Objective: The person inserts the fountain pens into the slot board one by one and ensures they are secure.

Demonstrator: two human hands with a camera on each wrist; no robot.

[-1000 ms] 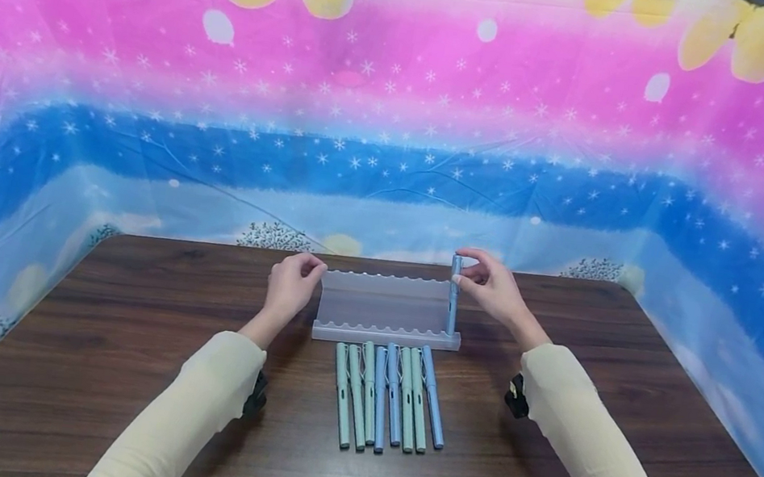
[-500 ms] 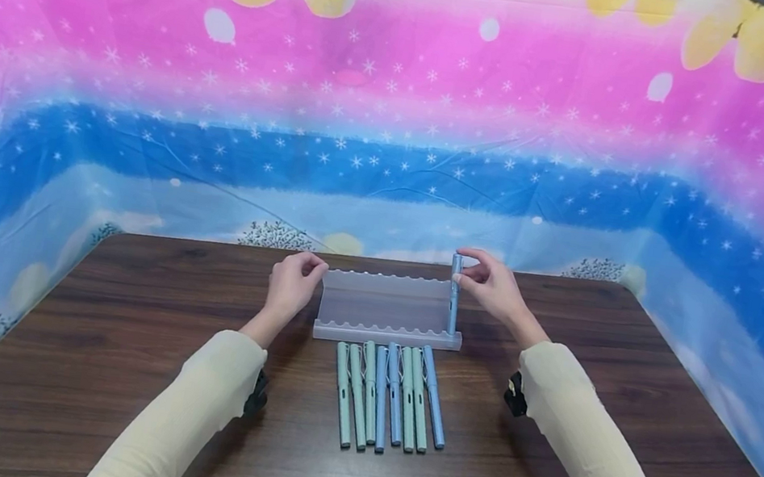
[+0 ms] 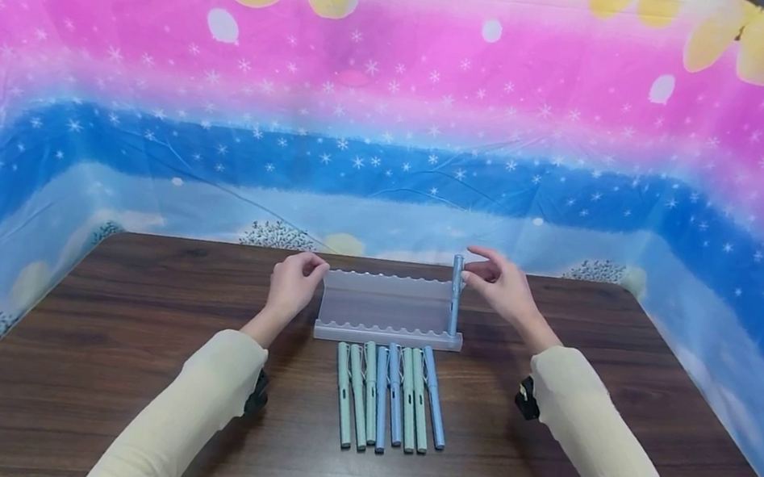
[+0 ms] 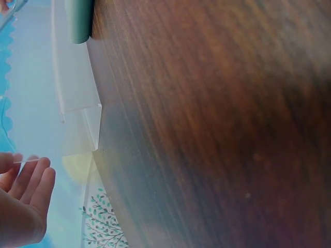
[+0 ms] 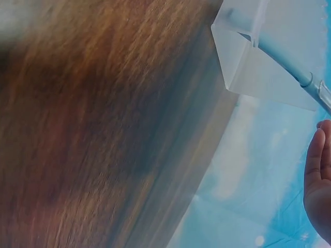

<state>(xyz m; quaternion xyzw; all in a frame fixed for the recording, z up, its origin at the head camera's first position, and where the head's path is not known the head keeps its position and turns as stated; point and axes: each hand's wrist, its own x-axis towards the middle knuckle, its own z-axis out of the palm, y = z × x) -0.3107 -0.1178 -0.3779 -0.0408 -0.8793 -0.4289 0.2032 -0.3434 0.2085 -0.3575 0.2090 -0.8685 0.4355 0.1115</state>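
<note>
A clear plastic pen stand (image 3: 384, 297) with scalloped edges stands toward the back of the table. My left hand (image 3: 292, 285) pinches its upper left corner; in the left wrist view the left fingers (image 4: 42, 186) hold the thin edge. One blue pen (image 3: 454, 302) leans upright in the rightmost slot, its foot in the stand's front trough. Just right of its upper end is my right hand (image 3: 501, 288), thumb and fingers parted. In the right wrist view the right fingers (image 5: 313, 160) lie just off the pen's cap.
In front of the stand lies a row of several pens, including a green pen (image 3: 343, 396) at the left end and a blue pen (image 3: 434, 399) at the right. A printed cloth (image 3: 391, 175) encloses the back and sides of the wooden table (image 3: 145, 303).
My right hand has let go of the blue pen and shifted slightly right. The pen stays upright in its slot. My left hand keeps its hold on the stand's corner.
</note>
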